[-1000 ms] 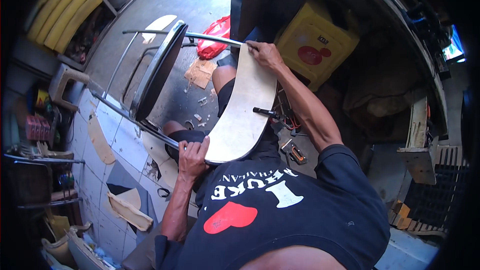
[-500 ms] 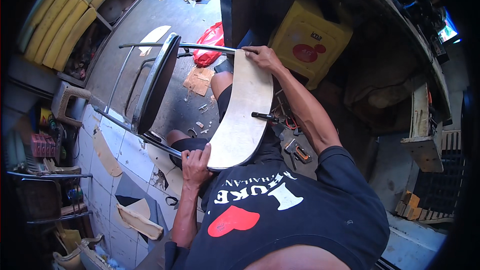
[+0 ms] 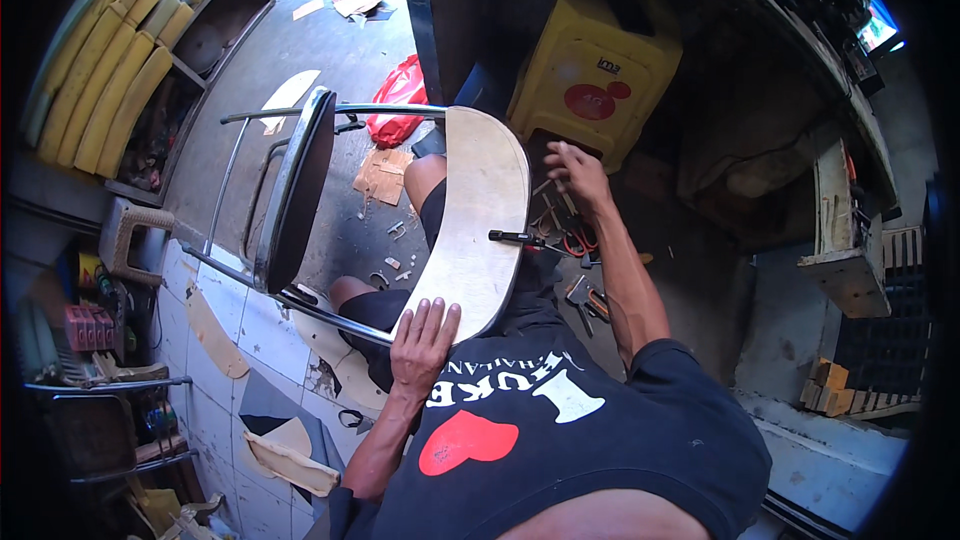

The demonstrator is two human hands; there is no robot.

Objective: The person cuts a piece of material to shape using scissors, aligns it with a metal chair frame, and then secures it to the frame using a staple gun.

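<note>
A curved pale plywood panel (image 3: pixel 478 205) lies across my lap, against the tubular metal frame of a chair (image 3: pixel 345 316). The chair's dark padded part (image 3: pixel 300 195) stands on edge to the left. My left hand (image 3: pixel 424 340) rests flat on the panel's near end, fingers stretched out. Off the panel's right side, my right hand (image 3: pixel 578 175) hangs in the air with loosely bent fingers, nothing visible in it. A small black-handled tool (image 3: pixel 516 238) lies over the panel's right edge. Beneath the right forearm are red-handled pliers or scissors (image 3: pixel 578 241) and a staple gun-like tool (image 3: pixel 588 298).
A yellow plastic stool (image 3: pixel 590 70) stands at the far right, beside a dark upright panel (image 3: pixel 425 20). A red plastic bag (image 3: pixel 400 100) and scraps (image 3: pixel 383 175) lie on the floor. Yellow foam pieces (image 3: pixel 110 80) fill a shelf at left. Cut sheets (image 3: pixel 290 455) lie on the tiles.
My right hand has let go of the panel's far end and moved right and nearer. My left hand has shifted from the panel and tube corner to lie flat on the panel.
</note>
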